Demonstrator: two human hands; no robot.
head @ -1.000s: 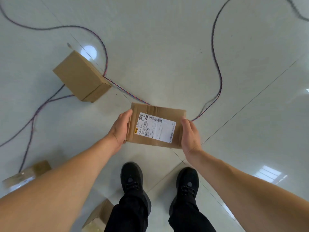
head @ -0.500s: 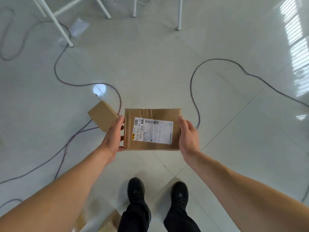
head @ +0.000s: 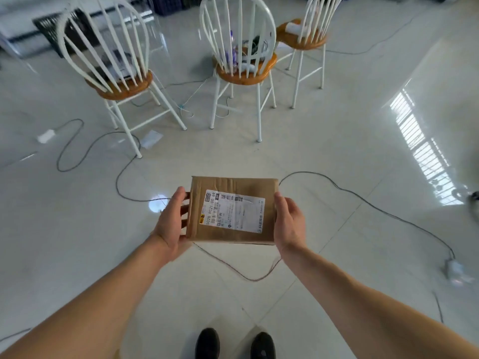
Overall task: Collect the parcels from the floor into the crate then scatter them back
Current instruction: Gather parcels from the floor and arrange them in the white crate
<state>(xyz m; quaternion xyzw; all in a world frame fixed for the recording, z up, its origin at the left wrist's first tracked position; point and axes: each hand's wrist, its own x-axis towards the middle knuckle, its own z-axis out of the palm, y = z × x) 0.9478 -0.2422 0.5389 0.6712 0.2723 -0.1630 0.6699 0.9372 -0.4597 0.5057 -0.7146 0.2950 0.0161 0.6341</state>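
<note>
Head view shows the left hand (head: 172, 224) and right hand (head: 287, 224) gripping opposite ends of the parcel (head: 232, 211), held level above the floor (head: 337, 151), likely for steady carrying, with no crate visible.

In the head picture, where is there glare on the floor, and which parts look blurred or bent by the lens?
Head view: striped window glare lies on the floor at the right, and a small round light reflection sits beside the left hand; the parcel and its label are sharp; the chairs at the top are softer and splay outward, wide-angle distortion.
</note>
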